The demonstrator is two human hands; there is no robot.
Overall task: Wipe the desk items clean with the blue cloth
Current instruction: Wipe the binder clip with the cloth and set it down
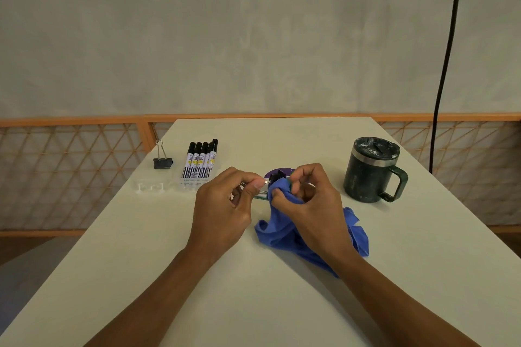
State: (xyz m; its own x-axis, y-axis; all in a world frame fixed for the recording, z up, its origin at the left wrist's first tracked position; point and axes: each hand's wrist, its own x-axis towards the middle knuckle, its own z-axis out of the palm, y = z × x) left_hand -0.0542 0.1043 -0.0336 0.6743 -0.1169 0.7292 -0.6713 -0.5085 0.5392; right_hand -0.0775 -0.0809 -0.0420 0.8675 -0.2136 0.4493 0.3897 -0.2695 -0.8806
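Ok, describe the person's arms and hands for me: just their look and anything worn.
The left hand and right hand are bare, with no gloves. No rings show on the fingers, and no watch or bracelet is visible. The left forearm and right forearm are uncovered down to the frame's bottom edge, with no sleeve in view. No cables or markings are visible.

cloth [284, 231]: blue, bunched over the black clip [274, 177] you hold, tail draped on desk [253, 290] | mug [366, 175]: upright, right
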